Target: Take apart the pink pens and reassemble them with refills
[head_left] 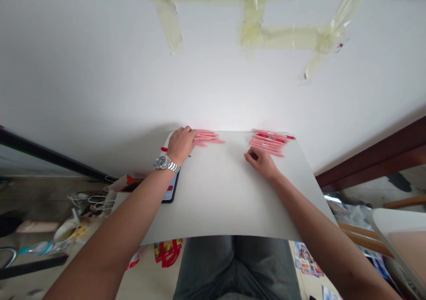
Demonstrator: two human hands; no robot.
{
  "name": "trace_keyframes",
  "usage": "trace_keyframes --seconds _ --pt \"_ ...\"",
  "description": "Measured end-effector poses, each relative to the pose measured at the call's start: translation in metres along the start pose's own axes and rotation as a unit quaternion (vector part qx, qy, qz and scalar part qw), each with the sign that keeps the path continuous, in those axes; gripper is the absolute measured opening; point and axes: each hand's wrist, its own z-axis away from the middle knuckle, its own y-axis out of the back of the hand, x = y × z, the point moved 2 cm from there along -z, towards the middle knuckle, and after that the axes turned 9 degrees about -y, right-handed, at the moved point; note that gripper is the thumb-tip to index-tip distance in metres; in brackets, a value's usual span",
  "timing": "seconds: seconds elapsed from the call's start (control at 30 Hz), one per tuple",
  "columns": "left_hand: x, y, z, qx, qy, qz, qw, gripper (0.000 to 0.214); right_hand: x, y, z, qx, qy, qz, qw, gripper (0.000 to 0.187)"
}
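My left hand [181, 144] lies palm-down at the white board's [226, 193] far left corner. Its fingers cover the ends of the left pile of pink pens [209, 137]; I cannot tell whether it grips one. My right hand [262, 161] rests half-curled and holding nothing, just beside the right pile of pens [270, 142] near the far right corner. I judge the left pile is the one in hand. Lifting a single pen calls for a clean pinch that leaves its neighbours lying.

I see pale pink pens [208, 137] at 11 o'clock on the white desk [219, 189], and a pink-and-red pile [269, 142] at 1 o'clock. The watch [165, 163] is silver with a dark dial. At 12 o'clock, the tape [253, 29] is yellowish and translucent.
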Motion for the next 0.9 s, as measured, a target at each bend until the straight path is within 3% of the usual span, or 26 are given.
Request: trace_keyframes --seconds 0.67,0.9 --pt "-0.001 0.003 -0.004 0.007 -0.039 0.038 0.999 0.016 0.001 0.002 0.001 0.002 -0.009 0.000 1.000 0.027" --pt "0.005 0.018 -0.002 0.032 -0.058 0.029 0.997 0.014 -0.001 0.001 0.001 0.001 -0.004 -0.006 1.000 0.027"
